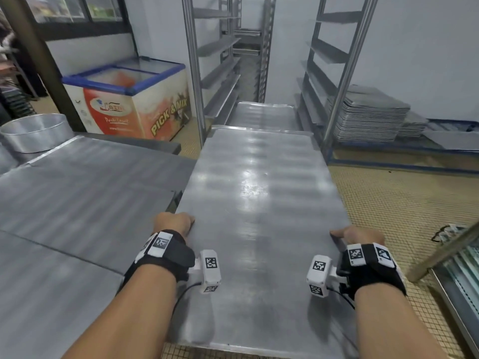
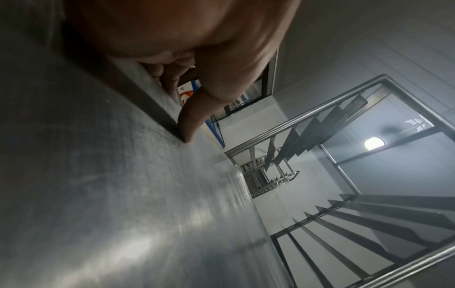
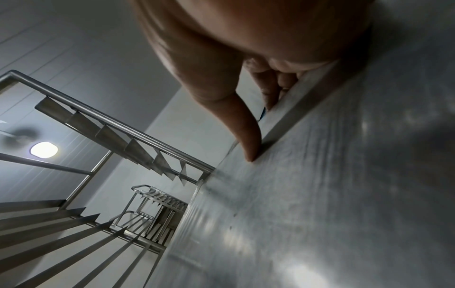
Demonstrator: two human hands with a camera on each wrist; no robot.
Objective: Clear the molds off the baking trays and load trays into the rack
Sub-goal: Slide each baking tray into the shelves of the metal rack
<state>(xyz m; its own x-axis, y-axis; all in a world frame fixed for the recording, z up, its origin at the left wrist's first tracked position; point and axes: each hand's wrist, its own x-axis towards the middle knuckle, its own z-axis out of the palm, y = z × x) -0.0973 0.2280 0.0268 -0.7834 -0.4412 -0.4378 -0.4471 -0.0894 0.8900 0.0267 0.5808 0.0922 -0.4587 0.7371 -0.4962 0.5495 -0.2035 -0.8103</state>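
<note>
At the tray's long edges our left hand (image 1: 174, 224) and right hand (image 1: 359, 235) each clamp the baking tray (image 1: 259, 203), thumbs on top, fingers curled under, its far end toward the rack (image 1: 199, 73), just above another tray (image 1: 264, 114), table (image 1: 77, 190) left.

Both arms reach forward, left hand (image 1: 173, 224) and right hand (image 1: 359, 235) gripping, thumbs on top, fingers (image 2: 169, 81) curled under.
</note>
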